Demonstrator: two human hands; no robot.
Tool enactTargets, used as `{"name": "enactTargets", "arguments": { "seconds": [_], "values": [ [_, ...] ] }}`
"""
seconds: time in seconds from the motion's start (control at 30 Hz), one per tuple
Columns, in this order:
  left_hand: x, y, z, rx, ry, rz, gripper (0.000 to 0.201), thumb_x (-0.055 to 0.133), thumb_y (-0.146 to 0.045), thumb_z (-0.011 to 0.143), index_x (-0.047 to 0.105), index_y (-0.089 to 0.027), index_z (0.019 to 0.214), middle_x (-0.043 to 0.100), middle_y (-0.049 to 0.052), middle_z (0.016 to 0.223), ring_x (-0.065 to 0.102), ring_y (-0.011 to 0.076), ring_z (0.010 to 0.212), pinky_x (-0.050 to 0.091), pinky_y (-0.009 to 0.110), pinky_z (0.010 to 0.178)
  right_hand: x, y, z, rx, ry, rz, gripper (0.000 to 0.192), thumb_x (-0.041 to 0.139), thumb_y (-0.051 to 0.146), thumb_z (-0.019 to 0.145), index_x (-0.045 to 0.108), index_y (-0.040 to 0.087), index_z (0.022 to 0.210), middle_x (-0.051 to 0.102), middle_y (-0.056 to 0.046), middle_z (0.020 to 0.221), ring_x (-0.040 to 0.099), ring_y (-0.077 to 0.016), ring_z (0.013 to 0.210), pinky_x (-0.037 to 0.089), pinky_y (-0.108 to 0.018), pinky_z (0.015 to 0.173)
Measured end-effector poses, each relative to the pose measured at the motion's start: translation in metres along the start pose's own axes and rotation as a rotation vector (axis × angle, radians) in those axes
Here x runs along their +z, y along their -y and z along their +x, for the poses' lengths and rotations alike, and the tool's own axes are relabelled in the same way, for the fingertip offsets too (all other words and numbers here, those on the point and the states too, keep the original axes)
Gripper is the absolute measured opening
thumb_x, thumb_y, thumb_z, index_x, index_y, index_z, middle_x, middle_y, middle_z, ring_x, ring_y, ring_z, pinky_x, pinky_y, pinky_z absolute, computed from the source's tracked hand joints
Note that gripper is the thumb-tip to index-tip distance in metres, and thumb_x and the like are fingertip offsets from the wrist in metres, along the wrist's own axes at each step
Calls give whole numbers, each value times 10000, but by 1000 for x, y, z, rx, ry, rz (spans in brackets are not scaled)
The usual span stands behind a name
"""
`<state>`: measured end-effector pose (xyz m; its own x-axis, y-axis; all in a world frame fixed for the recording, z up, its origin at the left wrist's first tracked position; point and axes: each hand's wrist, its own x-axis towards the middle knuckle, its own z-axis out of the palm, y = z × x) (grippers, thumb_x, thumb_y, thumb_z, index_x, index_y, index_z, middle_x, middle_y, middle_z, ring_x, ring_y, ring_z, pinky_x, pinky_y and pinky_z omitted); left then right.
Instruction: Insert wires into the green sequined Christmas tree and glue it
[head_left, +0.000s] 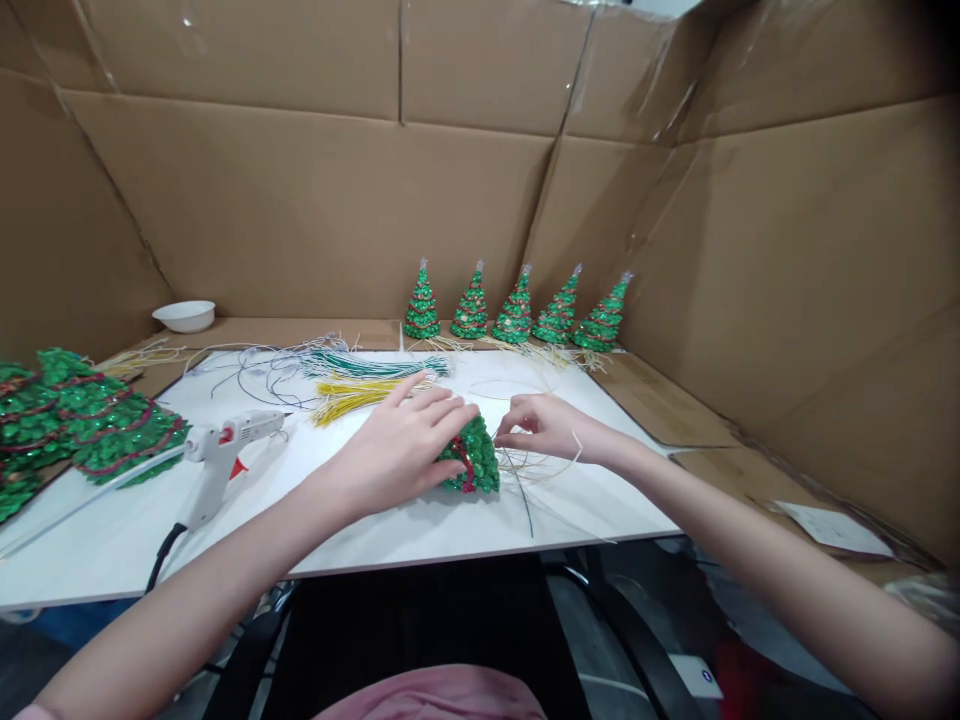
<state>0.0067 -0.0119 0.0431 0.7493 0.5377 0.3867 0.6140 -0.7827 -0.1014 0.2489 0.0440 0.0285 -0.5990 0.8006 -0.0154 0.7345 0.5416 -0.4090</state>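
A small green glittery Christmas tree (480, 460) with a red garland lies on its side on the white table. Its tip is hidden under my left hand (411, 438), which is wrapped over it and holds it down. At the tree's base, to the right, my right hand (551, 425) has thumb and fingers pinched together on thin wires (534, 466). How many wires are in the pinch I cannot tell. The pale wires and one dark one spread out below that hand. Just behind my left hand lie a bundle of yellow wires (346, 398) and a bundle of green wires (375, 365).
On the left, a white glue gun (217, 465) stands with its nozzle pointing right. Larger green trees (112, 420) lie beyond it. Several small trees (514, 305) stand in a row at the back, near a white bowl (187, 316). Cardboard walls (300, 210) enclose the table (375, 545).
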Motion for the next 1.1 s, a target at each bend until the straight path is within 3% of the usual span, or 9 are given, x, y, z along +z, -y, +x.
{"name": "enactTargets", "arguments": {
  "seconds": [0.17, 0.27, 0.4, 0.63, 0.87, 0.97, 1.1],
  "values": [
    [-11, 15, -28, -156, -84, 42, 239, 504, -378, 941, 618, -185, 1023, 697, 51, 974, 603, 238, 941, 412, 401, 883, -1, 2, 1, -119, 17, -20, 192, 618, 293, 804, 758, 168, 763, 606, -73, 757, 545, -198, 760, 368, -286, 685],
    [-10, 20, -40, -222, -73, -16, 212, 476, -318, 958, 627, -182, 897, 694, 25, 815, 622, 197, 760, 424, 335, 740, 2, -1, 8, -110, 118, 85, 177, 588, 258, 791, 696, 149, 703, 615, -44, 696, 516, -155, 652, 369, -266, 621],
    [-7, 19, -46, -263, -60, -157, 190, 481, -249, 951, 635, -180, 864, 695, 23, 815, 631, 162, 730, 431, 263, 665, 5, -5, 18, -100, 269, 306, 140, 547, 210, 744, 574, 152, 620, 563, 4, 606, 487, -116, 577, 367, -238, 550],
    [3, 17, -45, -242, -141, -229, 187, 473, -205, 947, 626, -174, 844, 672, 17, 774, 615, 133, 699, 445, 230, 644, 8, -6, 34, -96, 495, 506, 113, 498, 238, 714, 562, 145, 711, 528, 37, 563, 500, -92, 509, 424, -230, 513],
    [21, 10, -35, -98, -215, -43, 250, 434, -205, 962, 613, -164, 792, 606, 12, 666, 548, 137, 614, 402, 239, 581, 6, 0, 33, -71, 537, 553, 93, 468, 180, 708, 543, 152, 661, 534, 36, 540, 490, -89, 510, 410, -243, 551],
    [23, 4, -25, -14, -167, 67, 282, 404, -128, 947, 586, -160, 733, 566, 7, 629, 499, 139, 568, 365, 250, 541, 4, 3, 31, -66, 550, 585, 87, 478, 166, 715, 561, 150, 694, 550, 35, 544, 510, -98, 520, 420, -249, 561],
    [23, 5, -23, -42, -128, 45, 268, 415, -161, 954, 579, -161, 742, 579, 8, 654, 515, 139, 584, 378, 246, 546, 6, -1, 29, -48, 537, 611, 78, 495, 139, 705, 567, 155, 732, 543, 47, 576, 518, -92, 519, 426, -233, 538]
  ]
}}
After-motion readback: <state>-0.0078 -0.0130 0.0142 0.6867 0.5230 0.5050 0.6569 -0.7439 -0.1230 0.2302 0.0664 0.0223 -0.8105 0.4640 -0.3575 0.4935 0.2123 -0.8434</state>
